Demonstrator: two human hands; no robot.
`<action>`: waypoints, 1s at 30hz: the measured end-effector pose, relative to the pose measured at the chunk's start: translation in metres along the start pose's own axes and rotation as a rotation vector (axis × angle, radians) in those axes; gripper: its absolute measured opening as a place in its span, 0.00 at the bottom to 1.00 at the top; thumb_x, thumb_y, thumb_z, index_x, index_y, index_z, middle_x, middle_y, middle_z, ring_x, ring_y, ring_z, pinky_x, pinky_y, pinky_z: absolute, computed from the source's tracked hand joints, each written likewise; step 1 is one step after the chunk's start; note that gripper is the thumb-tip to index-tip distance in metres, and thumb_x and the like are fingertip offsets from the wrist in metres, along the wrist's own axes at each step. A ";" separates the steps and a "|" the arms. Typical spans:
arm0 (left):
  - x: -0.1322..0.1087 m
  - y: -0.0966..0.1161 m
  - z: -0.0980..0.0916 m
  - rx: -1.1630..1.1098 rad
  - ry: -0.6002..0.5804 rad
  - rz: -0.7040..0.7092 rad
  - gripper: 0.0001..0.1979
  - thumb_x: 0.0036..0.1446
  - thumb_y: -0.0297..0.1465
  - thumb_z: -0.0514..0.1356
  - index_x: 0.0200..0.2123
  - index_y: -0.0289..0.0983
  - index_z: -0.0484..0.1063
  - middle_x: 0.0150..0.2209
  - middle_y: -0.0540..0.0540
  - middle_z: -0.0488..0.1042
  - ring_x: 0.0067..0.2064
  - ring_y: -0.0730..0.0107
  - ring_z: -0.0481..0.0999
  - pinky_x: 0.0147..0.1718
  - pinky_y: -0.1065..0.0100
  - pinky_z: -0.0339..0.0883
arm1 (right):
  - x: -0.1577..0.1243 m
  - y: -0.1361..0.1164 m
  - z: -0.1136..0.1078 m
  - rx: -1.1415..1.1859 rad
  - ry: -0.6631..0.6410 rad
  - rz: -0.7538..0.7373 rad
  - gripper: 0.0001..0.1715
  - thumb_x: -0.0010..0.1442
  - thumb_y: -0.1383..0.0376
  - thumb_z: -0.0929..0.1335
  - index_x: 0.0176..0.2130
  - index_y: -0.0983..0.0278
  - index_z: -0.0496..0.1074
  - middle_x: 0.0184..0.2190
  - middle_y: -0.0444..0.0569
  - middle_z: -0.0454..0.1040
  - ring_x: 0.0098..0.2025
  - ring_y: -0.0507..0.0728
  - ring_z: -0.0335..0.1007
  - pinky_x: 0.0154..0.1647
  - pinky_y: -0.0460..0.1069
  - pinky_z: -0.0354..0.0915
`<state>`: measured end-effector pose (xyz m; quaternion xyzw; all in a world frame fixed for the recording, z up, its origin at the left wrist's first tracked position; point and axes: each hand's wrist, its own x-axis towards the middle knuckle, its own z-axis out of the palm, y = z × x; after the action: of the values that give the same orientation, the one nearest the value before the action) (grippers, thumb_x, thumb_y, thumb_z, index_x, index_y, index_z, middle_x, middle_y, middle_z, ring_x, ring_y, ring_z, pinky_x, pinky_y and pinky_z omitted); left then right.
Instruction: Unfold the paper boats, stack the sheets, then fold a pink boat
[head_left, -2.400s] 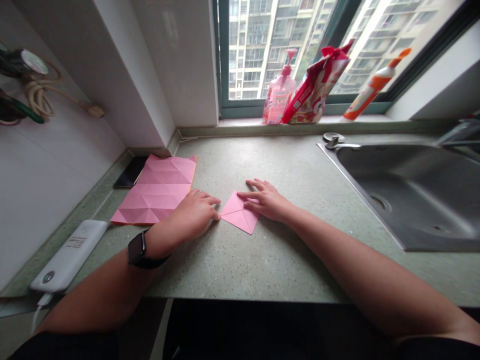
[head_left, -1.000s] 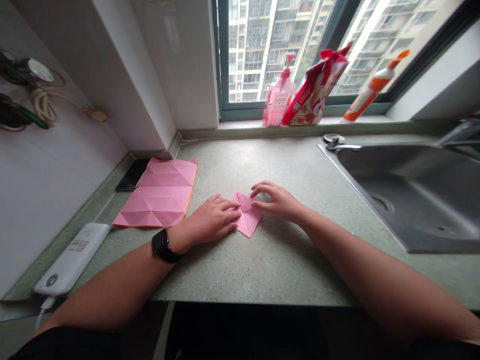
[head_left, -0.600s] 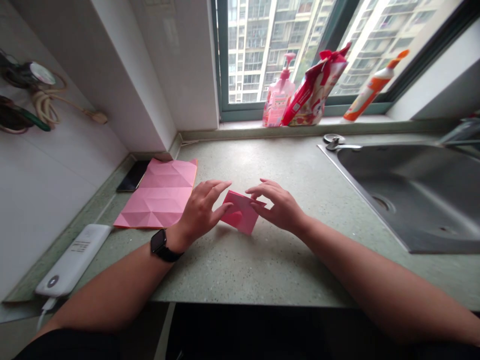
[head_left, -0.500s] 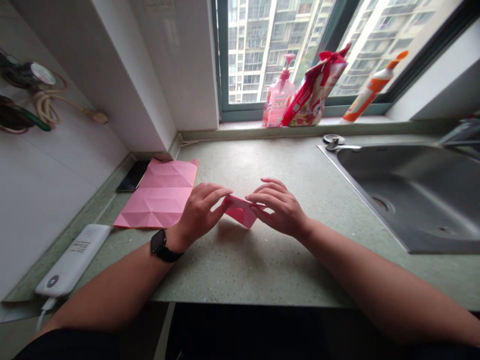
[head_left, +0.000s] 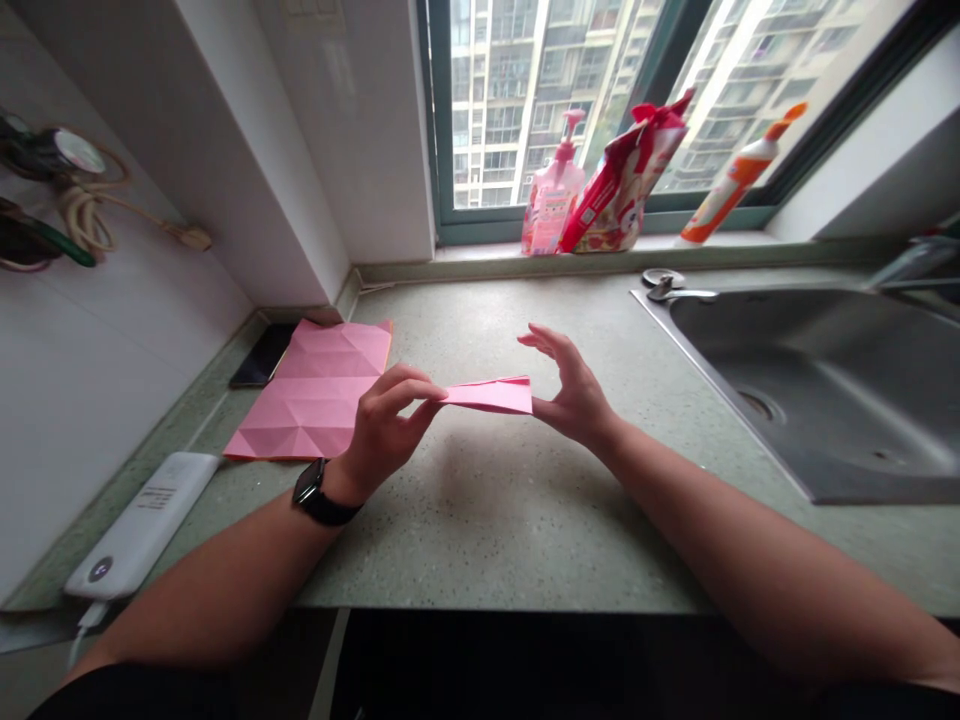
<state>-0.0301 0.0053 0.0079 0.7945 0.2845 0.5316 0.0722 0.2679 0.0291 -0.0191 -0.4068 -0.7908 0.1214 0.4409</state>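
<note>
A folded piece of pink paper [head_left: 491, 395] is held above the countertop, flattened into a narrow strip. Its left end is pinched between the thumb and fingers of my left hand [head_left: 394, 415], which has a black watch on the wrist. At the right end is my right hand [head_left: 574, 390], its fingers raised and spread away from the thumb. The right thumb is at the paper's edge; whether it touches is hard to tell. To the left lies a larger pink sheet [head_left: 322, 385], opened out and covered in crease lines.
A dark phone [head_left: 262, 357] lies partly beneath the creased sheet. Nearer stands a white power bank [head_left: 142, 525] with a cable. A steel sink [head_left: 810, 400] is set into the counter at right. On the sill are a pink pump bottle [head_left: 553, 205], a red bag [head_left: 630, 180] and an orange-white bottle [head_left: 739, 185].
My right hand has let go of its grip, its fingers lifting and opening. The folded paper has turned from hanging tilted downward to lying nearly level in my left hand.
</note>
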 end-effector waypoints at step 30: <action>-0.005 -0.020 0.006 0.253 -0.326 0.017 0.06 0.70 0.25 0.63 0.43 0.41 0.80 0.48 0.44 0.84 0.51 0.58 0.80 0.53 0.55 0.72 | -0.001 -0.008 0.010 -0.245 0.013 -0.300 0.16 0.72 0.70 0.70 0.48 0.49 0.85 0.47 0.46 0.85 0.47 0.59 0.79 0.52 0.57 0.73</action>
<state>-0.0335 0.0201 -0.0071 0.8751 0.3270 0.3565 0.0125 0.2564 0.0246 -0.0211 -0.3357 -0.8485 -0.0456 0.4065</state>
